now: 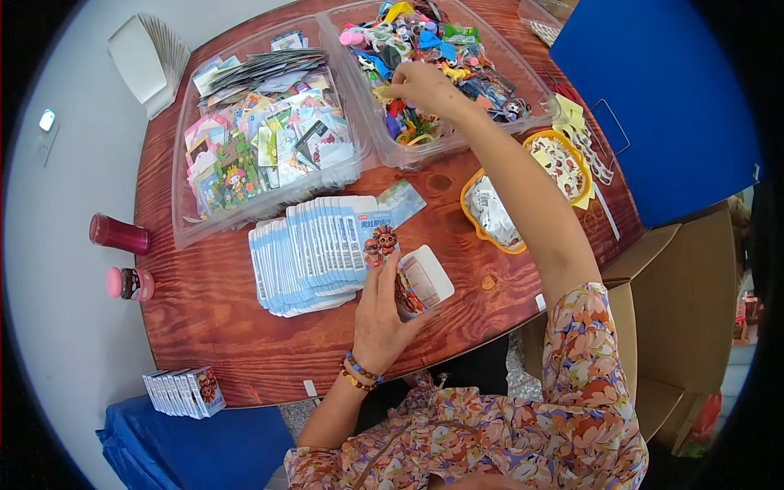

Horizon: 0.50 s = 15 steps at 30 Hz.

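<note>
My left hand point(382, 314) holds a small open white box point(425, 278) with a colourful printed front, near the table's front edge. A beaded bracelet sits on that wrist. My right hand point(425, 88) reaches far forward into a clear plastic bin point(523, 90) full of small colourful toys, with fingers pinched among them; I cannot tell what it grips. A fanned row of flat white-and-blue boxes point(310, 249) lies just left of my left hand.
A second clear bin point(184, 220) holds colourful cards and packets. Two yellow trays point(467, 200) of small pieces sit at the right. A red cylinder point(118, 234) and a pink-capped jar point(131, 283) stand off the table's left edge. Cardboard boxes point(678, 310) stand at the right.
</note>
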Available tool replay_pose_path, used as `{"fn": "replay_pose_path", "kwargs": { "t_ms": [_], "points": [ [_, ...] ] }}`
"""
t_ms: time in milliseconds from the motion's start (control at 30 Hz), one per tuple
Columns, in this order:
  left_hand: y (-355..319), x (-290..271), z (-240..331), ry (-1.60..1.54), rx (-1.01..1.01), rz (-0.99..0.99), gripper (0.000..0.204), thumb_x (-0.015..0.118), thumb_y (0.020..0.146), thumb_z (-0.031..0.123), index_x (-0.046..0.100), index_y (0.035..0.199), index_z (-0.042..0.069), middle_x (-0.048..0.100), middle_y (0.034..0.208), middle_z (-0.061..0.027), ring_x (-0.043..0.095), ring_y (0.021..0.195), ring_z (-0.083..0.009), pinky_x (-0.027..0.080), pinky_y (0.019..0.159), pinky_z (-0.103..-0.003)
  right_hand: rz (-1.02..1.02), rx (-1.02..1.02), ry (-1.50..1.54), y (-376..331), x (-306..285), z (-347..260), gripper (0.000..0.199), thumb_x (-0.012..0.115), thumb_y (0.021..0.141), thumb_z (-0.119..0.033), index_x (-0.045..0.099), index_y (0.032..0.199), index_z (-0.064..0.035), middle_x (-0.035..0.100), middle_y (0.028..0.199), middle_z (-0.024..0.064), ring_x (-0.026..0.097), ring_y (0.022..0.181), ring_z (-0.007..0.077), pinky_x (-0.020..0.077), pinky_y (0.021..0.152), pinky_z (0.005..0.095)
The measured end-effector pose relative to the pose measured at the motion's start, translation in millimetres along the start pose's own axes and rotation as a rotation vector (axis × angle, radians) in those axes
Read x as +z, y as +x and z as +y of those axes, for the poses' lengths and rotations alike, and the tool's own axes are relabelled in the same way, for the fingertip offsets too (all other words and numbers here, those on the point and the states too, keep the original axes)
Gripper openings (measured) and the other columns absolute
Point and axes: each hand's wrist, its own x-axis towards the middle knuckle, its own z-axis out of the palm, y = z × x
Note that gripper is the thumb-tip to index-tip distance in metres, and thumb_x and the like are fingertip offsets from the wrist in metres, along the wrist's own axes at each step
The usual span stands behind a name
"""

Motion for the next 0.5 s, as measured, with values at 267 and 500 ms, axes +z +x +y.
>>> {"fn": "replay_pose_path", "kwargs": {
  "t_ms": [267,500],
  "points": [
    [-1.7,-3.5,-4.2,0.001,-0.016,0.064,0.095,0.089,0.07,0.029,0.04,0.147,0.002,0.056,0.118,-0.0195,0.057,0.111,-0.0367,0.05,0.09,-0.043,0.15,-0.055,0.281,-18.7,-25.5,37.2,0.028,0.072,0.085,-0.026,0.068,0.081,0.0008,0.063,0.067,0.0061,0.057,0.064,0.0145,0.047,0.062,0.0321],
    [15.6,-4.5,-5.8,0.113,-0.063,0.158,0.093,0.09,0.066,0.024,0.043,0.145,0.005,0.055,0.115,-0.0166,0.057,0.104,-0.0371,0.05,0.087,-0.044,-0.412,-0.109,0.636,-155.8,-63.5,-70.2,0.016,0.068,0.093,-0.02,0.066,0.082,-0.0088,0.056,0.071,-0.0092,0.043,0.063,-0.0006,0.0315,0.055,0.0195]
  ]
}}
